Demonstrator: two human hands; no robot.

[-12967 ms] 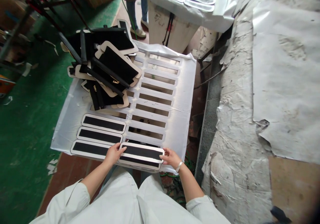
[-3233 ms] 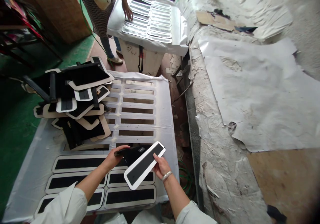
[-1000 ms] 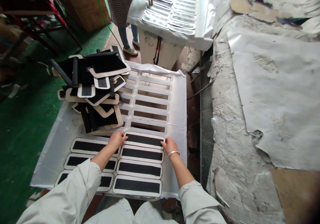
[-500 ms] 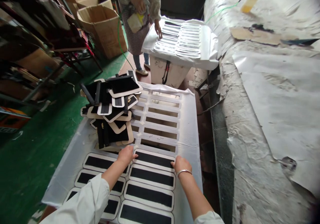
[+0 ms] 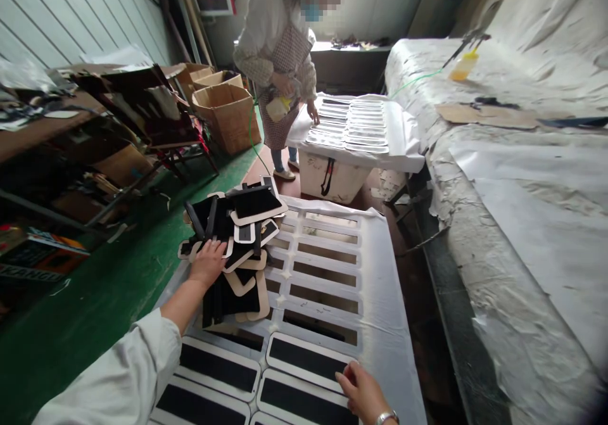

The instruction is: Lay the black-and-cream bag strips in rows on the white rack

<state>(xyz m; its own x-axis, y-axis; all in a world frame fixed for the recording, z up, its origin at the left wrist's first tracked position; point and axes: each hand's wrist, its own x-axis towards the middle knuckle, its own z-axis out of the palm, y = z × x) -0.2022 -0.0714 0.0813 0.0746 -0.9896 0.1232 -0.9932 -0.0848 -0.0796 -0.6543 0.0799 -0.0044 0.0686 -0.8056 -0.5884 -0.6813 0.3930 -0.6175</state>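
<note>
My left hand [image 5: 208, 263] lies on the near left side of a jumbled pile of black panels with pale rounded borders [image 5: 259, 201]. Its fingers are stretched over the pieces, and their tips are partly lost against the pile. My right hand [image 5: 363, 392] is at the right end of a flat black panel with a white border [image 5: 308, 360], thumb and forefinger a little apart, gripping nothing. That panel sits in the row on a white-covered frame [image 5: 387, 292] with rectangular slots. More such panels [image 5: 213, 367] lie side by side at the front.
Ahead, a co-worker [image 5: 285, 64] bends over a second white-covered table [image 5: 406, 143] bearing rows of panels. A long bench under wrinkled white sheeting [image 5: 513, 235] runs along the right, with a yellow bottle [image 5: 463, 67] on it. Cardboard boxes [image 5: 228, 114] and a chair [image 5: 152, 111] stand left.
My left hand has left the front panel and moved forward and left onto the pile. The right hand stays by the panel's right end. The view has tilted up.
</note>
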